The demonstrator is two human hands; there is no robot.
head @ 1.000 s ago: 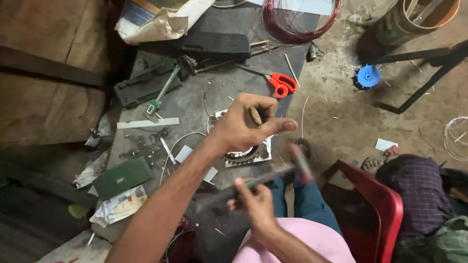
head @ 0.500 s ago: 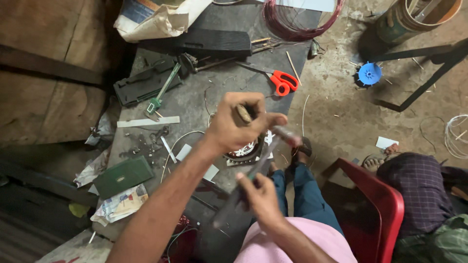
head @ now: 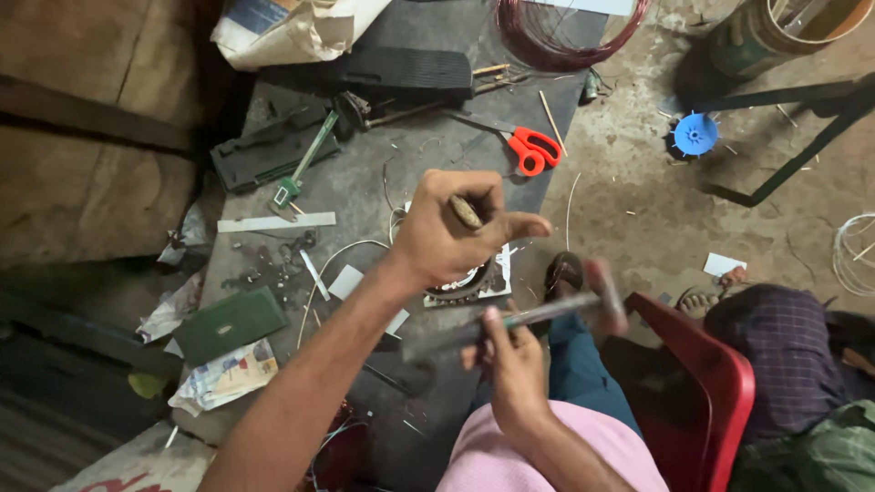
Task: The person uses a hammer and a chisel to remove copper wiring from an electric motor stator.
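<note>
Nearest to you: your right hand (head: 512,357) is clenched round the handle of the hammer (head: 538,314). The handle's long axis runs roughly left-right, rising slightly to the right, and the motion-blurred head (head: 606,293) sits at the right end, out over the red chair (head: 715,383) and your knee, not over the work.

Next out: your left hand (head: 451,228) is closed on a short rod (head: 465,211), probably a punch or chisel. Only its butt end shows between thumb and forefinger, pointing up and back toward you. The rod seems to stand steeply, its lower end hidden by the fist.

Under that fist lies the stator core (head: 474,278), a ring of laminations flat on the tabletop (head: 365,182). You're covering most of it; its near-right edge shows. I can't tell if the rod tip touches it.

The relation that matters: the rod's butt lies up and left of the hammer head, with clear air between them. The right hand is nearer you and lower; the left is farther out, directly over the core.

Farther off: green case (head: 228,323) at left, green-handled tool (head: 301,169), red-handled scissors (head: 529,148) and a coil of copper wire (head: 565,36) at the far edge.
</note>
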